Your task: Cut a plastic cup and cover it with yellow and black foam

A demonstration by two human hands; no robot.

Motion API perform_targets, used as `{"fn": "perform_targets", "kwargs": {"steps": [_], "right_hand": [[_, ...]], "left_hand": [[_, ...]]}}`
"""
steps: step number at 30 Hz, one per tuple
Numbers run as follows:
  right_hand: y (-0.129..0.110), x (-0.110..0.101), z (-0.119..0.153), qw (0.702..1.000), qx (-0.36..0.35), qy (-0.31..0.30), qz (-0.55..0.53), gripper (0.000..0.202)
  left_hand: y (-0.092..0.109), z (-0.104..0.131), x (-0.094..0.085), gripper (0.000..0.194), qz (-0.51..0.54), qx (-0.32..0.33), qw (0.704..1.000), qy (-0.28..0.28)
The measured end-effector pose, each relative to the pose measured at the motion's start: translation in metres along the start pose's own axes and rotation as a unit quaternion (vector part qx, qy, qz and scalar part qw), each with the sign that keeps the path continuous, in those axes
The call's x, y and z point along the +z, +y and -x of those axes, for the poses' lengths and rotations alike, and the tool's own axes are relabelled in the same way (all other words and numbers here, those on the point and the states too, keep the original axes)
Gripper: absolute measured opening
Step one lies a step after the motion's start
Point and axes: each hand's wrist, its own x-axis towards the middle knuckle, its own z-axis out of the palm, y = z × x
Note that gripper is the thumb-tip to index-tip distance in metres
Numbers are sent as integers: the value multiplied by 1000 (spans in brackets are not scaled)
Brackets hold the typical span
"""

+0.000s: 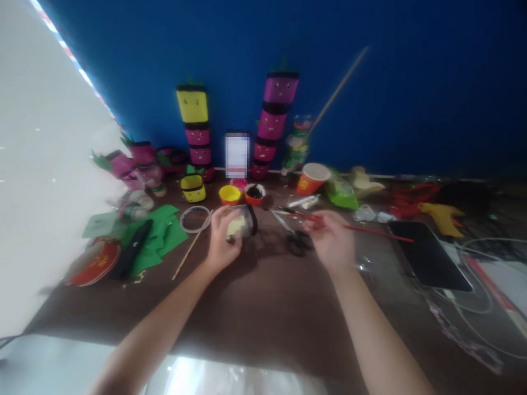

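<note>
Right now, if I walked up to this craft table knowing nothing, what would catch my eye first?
Probably the two tall stacks of painted cups with little faces, one yellow-topped tower and one all-magenta tower, standing against the deep blue wall. Next, at the table's middle, the left hand grips a small yellow-painted cup with a black rim, while the right hand holds a thin red-handled paintbrush.
</note>
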Motion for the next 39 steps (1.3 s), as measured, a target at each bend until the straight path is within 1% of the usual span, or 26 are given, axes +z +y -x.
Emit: {"fn": "perform_targets", "kwargs": {"steps": [2, 3, 4, 6, 7, 8, 11, 12, 13, 14, 16, 18, 19, 22, 25, 27, 29, 31, 34, 37, 39], "right_hand": [[-1, 1, 0, 999, 32, -21, -18, 14], [-2, 1, 1, 998, 46, -28, -30, 16], [-2, 1, 1, 997, 59, -34, -43, 16], [-2, 1, 1, 994, 79, -43, -61, 16], [-3, 1, 1, 993, 84, -48, -67, 16], [-3, 1, 1, 992, 87, -52, -72, 15], [-3, 1, -1, 991, 91, -60, -83, 16], [-3, 0, -2, 991, 89, -61, -84, 18], [-2, 0, -3, 991, 85, -63, -83, 20], [-2, 0, -4, 992, 79, -64, -81, 22], [0, 0, -4, 993, 69, -58, -79, 26], [3, 0, -3, 994, 66, -47, -72, 27], [4, 1, -2, 995, 63, -42, -65, 27], [8, 4, 1, 997, 43, -46, -41, 26], [8, 9, 5, 997, 37, -53, -31, 25], [9, 14, 8, 998, 38, -36, -22, 24], [10, 19, 12, 999, 36, -5, -6, 25], [12, 24, 16, 999, 30, 24, 22, 25], [14, 29, 24, 995, 14, 36, 92, 26], [11, 36, 32, 986, 7, 18, 164, 24], [7, 40, 36, 983, 5, 3, 186, 24]], "left_hand": [[-2, -1, -1, 60, 105, -49, 993, -22], [-3, -2, -1, 62, 173, -84, 980, -45], [-3, -2, -2, 65, 242, -123, 960, -73], [-2, -4, -3, 69, 352, -196, 905, -133], [-1, -5, -3, 71, 386, -224, 882, -154], [1, -5, -4, 72, 406, -243, 865, -165], [6, -6, -5, 76, 442, -278, 831, -191], [7, -7, -6, 77, 460, -289, 814, -205], [8, -7, -6, 77, 484, -302, 791, -221], [8, -7, -7, 76, 514, -316, 762, -238], [8, -7, -8, 71, 578, -346, 691, -263], [6, -7, -10, 68, 627, -380, 631, -253], [5, -7, -12, 66, 641, -399, 610, -239], [4, -11, -16, 59, 662, -458, 567, -175], [5, -17, -20, 59, 682, -490, 528, -125], [7, -20, -22, 58, 694, -502, 509, -86], [7, -23, -23, 57, 701, -515, 490, -53], [7, -24, -24, 58, 706, -530, 468, -40], [3, -22, -24, 60, 712, -542, 445, -48], [-1, -20, -23, 61, 710, -545, 439, -72], [-3, -19, -23, 60, 708, -547, 438, -85]]}}
